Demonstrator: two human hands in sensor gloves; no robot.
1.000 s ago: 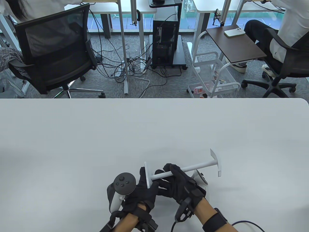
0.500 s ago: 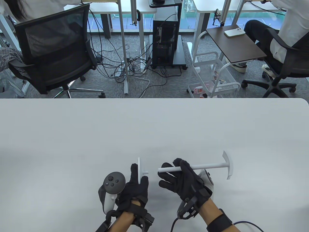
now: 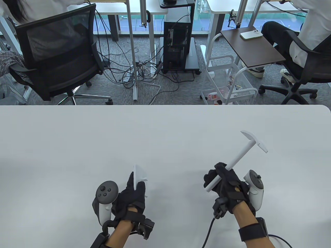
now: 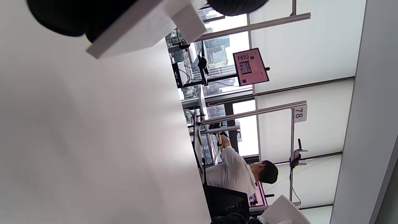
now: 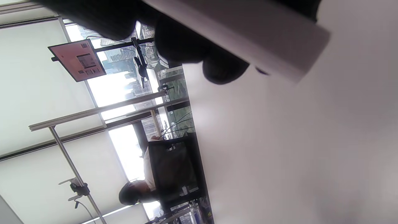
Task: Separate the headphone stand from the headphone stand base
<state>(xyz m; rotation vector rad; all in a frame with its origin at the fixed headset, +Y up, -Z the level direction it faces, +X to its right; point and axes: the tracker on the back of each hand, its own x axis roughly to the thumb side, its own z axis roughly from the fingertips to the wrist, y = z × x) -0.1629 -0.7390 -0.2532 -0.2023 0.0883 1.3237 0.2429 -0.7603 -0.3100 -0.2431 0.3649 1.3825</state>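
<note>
Over the table (image 3: 165, 134), the left hand (image 3: 133, 197) grips the flat base (image 3: 137, 178) and the right hand (image 3: 227, 186) grips the stand (image 3: 239, 155), well apart. In the left wrist view, the base (image 4: 140, 28) sits between fingertips and might slip. In the right wrist view, fingers (image 5: 186, 46) wrap the stand (image 5: 248, 37), which could swing and bump the table.

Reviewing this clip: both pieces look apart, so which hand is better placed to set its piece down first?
Left, probably. The left hand holds the base low above the table; the right hand angles the stand upward.
</note>
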